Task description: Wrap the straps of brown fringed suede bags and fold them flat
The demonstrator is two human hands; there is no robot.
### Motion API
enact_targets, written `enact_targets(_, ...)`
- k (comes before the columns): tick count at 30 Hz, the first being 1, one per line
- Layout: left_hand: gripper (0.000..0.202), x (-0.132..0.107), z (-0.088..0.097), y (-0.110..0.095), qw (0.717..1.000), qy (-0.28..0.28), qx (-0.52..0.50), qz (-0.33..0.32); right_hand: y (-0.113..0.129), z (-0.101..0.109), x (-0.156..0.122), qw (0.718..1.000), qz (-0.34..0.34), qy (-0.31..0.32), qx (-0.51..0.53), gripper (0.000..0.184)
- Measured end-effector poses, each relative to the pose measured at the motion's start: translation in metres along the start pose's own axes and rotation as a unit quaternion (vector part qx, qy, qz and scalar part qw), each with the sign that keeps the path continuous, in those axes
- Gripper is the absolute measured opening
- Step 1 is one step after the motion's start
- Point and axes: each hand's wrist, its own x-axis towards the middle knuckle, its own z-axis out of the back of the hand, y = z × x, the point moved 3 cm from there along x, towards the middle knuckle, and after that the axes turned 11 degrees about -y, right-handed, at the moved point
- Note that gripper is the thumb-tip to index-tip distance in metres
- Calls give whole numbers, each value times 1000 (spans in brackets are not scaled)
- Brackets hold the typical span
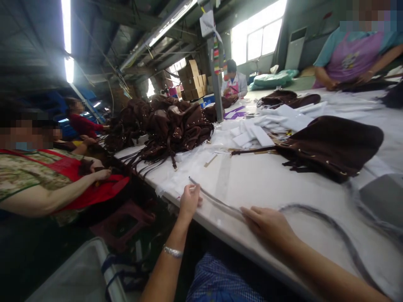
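A thin dark strap (317, 212) lies curved along the near edge of the white table (252, 180). My left hand (189, 200), with a silver bracelet on the wrist, pinches the strap's far end at the table edge. My right hand (267, 223) rests palm down on the strap further along, fingers together and pressing it to the table. A dark brown handbag (330, 147) lies on its side just beyond my right hand.
A heap of brown handbags (170, 126) with trailing straps fills the table's far left. White folded pieces (261, 130) lie mid-table. A seated person in a red apron (78, 180) is at left; other people work further off. A grey bin (78, 272) stands below left.
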Motion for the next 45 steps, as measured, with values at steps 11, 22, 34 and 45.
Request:
enact_targets(11,40,31,-7,-9,998,-48,35,-6,6,-4,-10,972,149,-184,-6,49)
enact_targets(22,24,54,17,16,990,-38,-102,93,12,10,-5,978,130,-163,-1,26)
enact_targets(34,25,61,32,12,945,-68,-256,192,8,8,-8,982,125,-139,36,30)
enact_targets(45,31,74,44,20,896,-133,-357,227,-5,8,-9,972,132,-189,53,49)
